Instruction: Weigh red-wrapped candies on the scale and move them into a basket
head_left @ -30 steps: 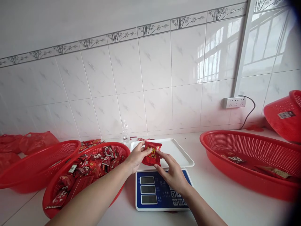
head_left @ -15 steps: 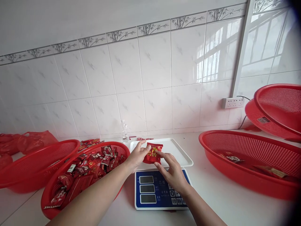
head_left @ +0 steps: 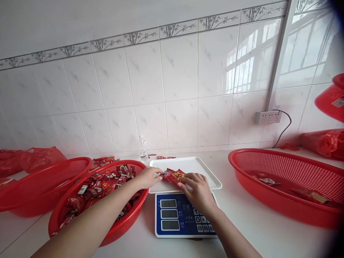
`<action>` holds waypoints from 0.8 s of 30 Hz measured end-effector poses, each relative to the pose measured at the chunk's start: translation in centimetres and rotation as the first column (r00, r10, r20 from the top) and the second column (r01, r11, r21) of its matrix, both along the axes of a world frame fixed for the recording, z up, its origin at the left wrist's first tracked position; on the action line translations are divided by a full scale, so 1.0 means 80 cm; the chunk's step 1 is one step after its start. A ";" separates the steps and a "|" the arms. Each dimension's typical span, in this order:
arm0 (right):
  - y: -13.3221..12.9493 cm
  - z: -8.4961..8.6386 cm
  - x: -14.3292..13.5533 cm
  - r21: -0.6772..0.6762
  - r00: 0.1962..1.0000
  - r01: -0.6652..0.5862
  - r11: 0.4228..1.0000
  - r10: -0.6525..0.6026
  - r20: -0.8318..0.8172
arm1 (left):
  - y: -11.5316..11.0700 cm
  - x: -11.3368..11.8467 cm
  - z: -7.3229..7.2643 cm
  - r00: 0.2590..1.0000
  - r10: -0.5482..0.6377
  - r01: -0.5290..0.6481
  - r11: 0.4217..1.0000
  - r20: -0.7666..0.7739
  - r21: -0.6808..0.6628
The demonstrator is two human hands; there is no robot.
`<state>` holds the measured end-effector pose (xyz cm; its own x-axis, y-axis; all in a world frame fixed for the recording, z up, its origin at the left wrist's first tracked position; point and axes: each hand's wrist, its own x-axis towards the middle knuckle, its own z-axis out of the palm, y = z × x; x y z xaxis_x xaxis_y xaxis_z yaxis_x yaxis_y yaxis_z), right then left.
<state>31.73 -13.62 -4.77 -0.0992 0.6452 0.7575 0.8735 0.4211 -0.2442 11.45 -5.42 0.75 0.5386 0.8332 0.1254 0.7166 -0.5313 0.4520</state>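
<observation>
Over the white tray (head_left: 204,170) of the weighing scale, my two hands meet at small red snack packets. My left hand (head_left: 148,177) pinches the left edge of a red packet with pale lettering (head_left: 167,175). Thumb and fingers of my right hand (head_left: 198,186) grip a red packet with gold lettering (head_left: 177,174), which overlaps the other one. Just below is the scale's blue panel (head_left: 185,215), partly covered by my right hand and wrist. To the left, a red basket (head_left: 126,224) is heaped with red packets, and my left forearm passes over it.
A second red basket (head_left: 21,209) stands at far left, near red plastic bags (head_left: 43,159). On the right, a large red basket (head_left: 282,208) holds a few packets. A clear bottle (head_left: 143,150) stands by the wall. Another red basket (head_left: 331,104) is raised at the right edge.
My left hand has moved left and down, and a second packet now shows beside the gold-lettered one. At far right, the raised basket has shifted up and right, uncovering a red bag.
</observation>
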 end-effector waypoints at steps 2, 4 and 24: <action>-0.001 0.000 -0.001 -0.004 0.998 -0.030 1.000 0.030 0.053 | 0.000 0.006 -0.007 0.999 -0.002 0.004 0.999 -0.036 0.054; -0.001 0.000 -0.001 -0.017 0.995 -0.038 0.999 0.040 0.090 | 0.002 0.013 -0.013 0.998 -0.006 0.013 0.993 -0.064 0.116; 0.010 -0.011 0.008 0.034 0.996 0.023 0.999 -0.020 -0.082 | 0.029 -0.087 -0.007 0.873 0.149 -0.272 0.939 -0.465 -0.210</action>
